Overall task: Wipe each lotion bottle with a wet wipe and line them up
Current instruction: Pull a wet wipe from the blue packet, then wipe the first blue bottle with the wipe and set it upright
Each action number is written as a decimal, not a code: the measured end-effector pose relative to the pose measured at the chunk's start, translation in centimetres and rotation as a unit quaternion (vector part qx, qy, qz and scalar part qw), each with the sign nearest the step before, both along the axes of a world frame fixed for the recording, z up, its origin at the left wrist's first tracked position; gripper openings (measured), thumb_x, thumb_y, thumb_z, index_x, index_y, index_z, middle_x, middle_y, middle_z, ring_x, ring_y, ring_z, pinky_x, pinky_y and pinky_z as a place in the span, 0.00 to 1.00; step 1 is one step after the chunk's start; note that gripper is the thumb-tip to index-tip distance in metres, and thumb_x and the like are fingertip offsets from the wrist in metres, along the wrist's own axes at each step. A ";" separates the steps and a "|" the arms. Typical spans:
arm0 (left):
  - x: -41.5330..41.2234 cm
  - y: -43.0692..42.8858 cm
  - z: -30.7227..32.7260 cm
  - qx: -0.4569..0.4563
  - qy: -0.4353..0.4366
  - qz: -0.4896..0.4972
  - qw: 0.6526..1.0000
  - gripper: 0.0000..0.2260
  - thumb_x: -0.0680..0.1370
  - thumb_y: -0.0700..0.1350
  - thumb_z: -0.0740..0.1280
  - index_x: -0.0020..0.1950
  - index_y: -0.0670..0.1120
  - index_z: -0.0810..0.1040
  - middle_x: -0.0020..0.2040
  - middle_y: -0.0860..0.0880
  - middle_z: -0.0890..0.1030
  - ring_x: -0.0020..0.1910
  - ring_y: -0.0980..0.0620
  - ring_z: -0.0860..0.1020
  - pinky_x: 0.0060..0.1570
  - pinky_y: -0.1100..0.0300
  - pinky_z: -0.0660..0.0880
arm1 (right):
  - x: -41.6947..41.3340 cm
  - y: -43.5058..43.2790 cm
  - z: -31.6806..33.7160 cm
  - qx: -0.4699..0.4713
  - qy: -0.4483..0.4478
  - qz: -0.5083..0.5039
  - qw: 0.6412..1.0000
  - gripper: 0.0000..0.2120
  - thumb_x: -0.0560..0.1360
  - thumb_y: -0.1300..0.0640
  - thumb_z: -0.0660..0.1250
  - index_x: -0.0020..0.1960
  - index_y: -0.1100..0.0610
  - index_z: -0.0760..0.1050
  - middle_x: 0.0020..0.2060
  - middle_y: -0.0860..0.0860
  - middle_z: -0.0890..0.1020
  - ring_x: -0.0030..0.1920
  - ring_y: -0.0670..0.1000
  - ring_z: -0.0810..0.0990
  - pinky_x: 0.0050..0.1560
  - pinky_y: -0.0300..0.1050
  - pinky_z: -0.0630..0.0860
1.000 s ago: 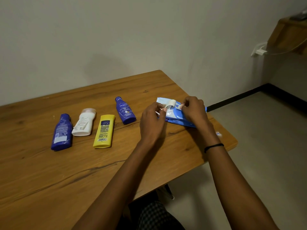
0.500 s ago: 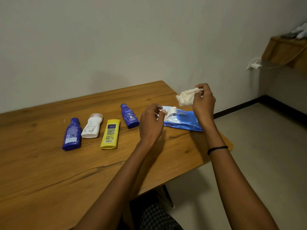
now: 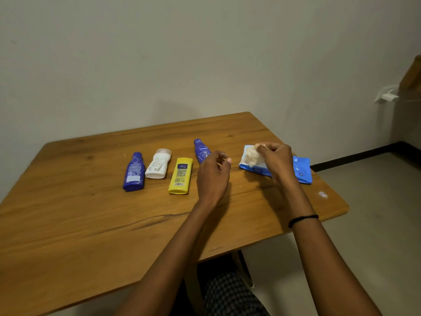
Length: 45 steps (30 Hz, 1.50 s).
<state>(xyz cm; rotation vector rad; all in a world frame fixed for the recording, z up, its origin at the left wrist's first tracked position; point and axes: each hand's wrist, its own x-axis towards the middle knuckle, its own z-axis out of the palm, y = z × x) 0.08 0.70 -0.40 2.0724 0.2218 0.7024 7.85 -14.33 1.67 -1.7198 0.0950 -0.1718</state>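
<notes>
Four lotion bottles lie flat on the wooden table (image 3: 91,224): a dark blue bottle (image 3: 134,172), a white bottle (image 3: 158,164), a yellow bottle (image 3: 181,175) and a small blue Nivea bottle (image 3: 201,150). My right hand (image 3: 276,158) pinches a crumpled white wet wipe (image 3: 251,156) just above the blue wipe pack (image 3: 300,169), which lies at the right of the table. My left hand (image 3: 213,174) hovers between the Nivea bottle and the pack with loosely curled fingers and holds nothing. It hides the lower end of the Nivea bottle.
The table's right edge and near corner are close to the pack, with bare floor (image 3: 376,224) beyond. A plain wall stands behind the table. A white plug (image 3: 387,96) and part of a wooden shelf (image 3: 412,76) sit at the far right.
My right hand pulled a wipe out of the pack, lifted it, then lowered it to just above the pack. My left hand let go of the pack's flap and drew back to the left.
</notes>
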 end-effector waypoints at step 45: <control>8.4 8.5 -0.7 0.005 0.176 0.045 0.983 0.21 0.79 0.47 0.69 0.70 0.41 0.72 0.67 0.41 0.78 0.65 0.42 0.75 0.65 0.44 0.72 | 4.3 12.6 -2.8 -0.084 0.020 0.094 0.992 0.06 0.76 0.55 0.69 0.51 0.54 0.83 0.47 0.51 0.84 0.44 0.47 0.82 0.31 0.36 0.71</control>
